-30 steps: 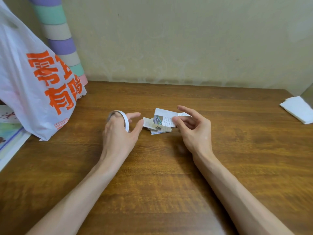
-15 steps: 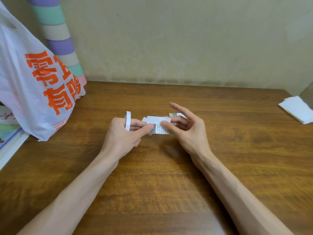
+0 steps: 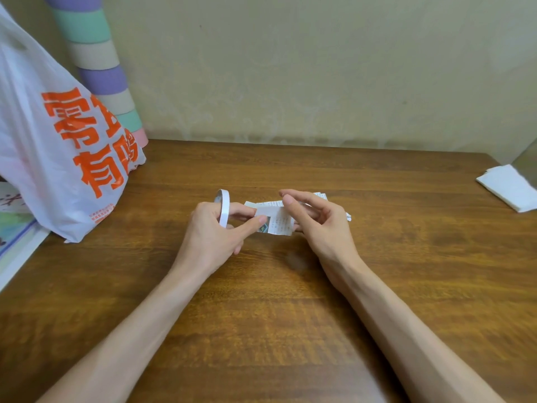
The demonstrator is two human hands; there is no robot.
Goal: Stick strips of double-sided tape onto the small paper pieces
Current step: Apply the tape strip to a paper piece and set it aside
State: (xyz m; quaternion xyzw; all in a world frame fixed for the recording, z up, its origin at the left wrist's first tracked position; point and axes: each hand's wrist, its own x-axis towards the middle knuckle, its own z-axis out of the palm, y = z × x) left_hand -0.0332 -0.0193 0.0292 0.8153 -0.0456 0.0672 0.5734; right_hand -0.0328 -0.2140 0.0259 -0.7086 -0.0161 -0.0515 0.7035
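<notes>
**Tape end meets paper, strip not yet laid**

The left hand (image 3: 215, 231) has its fingers curled through the tape roll (image 3: 223, 207), which stands on edge just above the knuckles. Its thumb tip presses on the left end of the paper piece (image 3: 278, 221). The right hand (image 3: 319, 225) holds the same piece from the right, with fingers curled behind it and thumb and forefinger bent over its top edge. The piece is held just above the table (image 3: 290, 315), mid-scene. The other paper pieces (image 3: 321, 195) peek out on the far side of the right hand.

Step in hand, as I judge it, is anchoring the free tape end on the paper (the end itself is too small to make out). The next move calls for drawing the roll leftward while the thumb keeps the end pinned, then tearing the strip off.

There is open wood near and to the right. The plastic bag (image 3: 58, 141) and the striped tube (image 3: 98, 68) stand well apart on the left, which limits a long leftward pull. The folded tissue (image 3: 508, 187) lies by the far right edge.
</notes>
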